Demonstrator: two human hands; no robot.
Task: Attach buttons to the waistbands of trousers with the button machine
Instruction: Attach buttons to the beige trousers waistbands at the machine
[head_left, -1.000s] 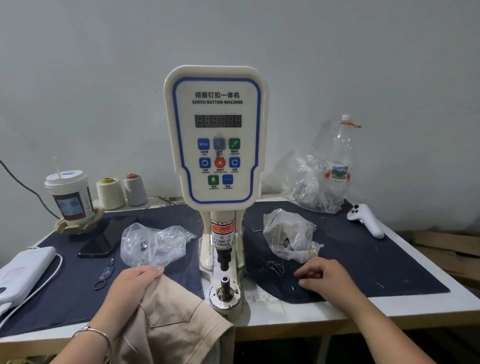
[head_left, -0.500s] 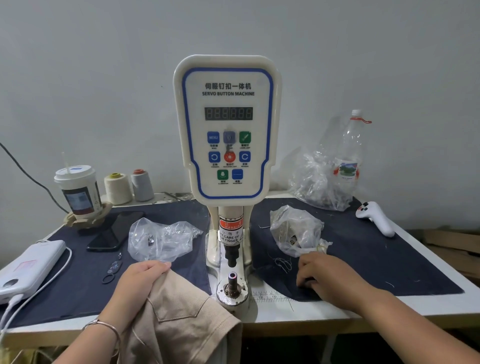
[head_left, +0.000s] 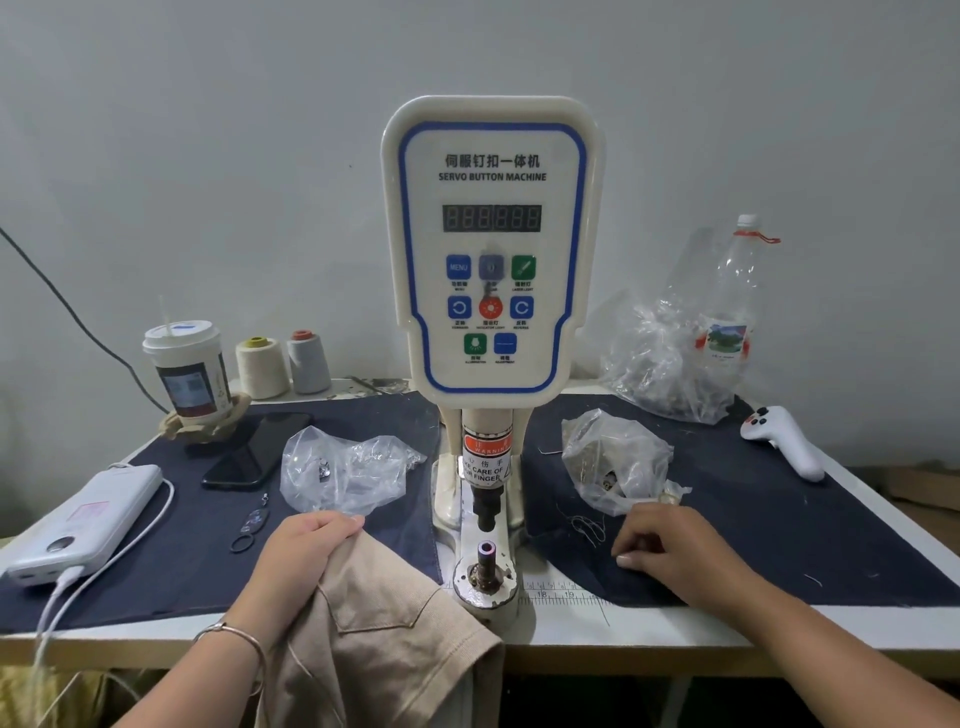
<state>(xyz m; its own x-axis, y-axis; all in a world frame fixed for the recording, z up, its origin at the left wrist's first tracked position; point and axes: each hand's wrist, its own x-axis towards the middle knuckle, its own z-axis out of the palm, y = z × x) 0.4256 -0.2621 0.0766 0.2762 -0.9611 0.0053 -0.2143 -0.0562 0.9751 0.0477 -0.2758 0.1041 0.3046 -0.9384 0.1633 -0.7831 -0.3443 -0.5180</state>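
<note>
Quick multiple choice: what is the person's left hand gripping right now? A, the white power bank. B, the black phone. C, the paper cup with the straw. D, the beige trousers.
D: the left hand is curled round a fold of the beige trousers just left of the button machine.

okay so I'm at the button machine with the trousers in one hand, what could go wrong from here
The left hand grips the beige trousers right beside the white servo button machine's lower die; the red warning label suggests fingers could get pinched there.

The right hand picks at the dark blue cloth mat near loose threads, which might snag.

The trousers hang over the table edge and may slide off.
</note>
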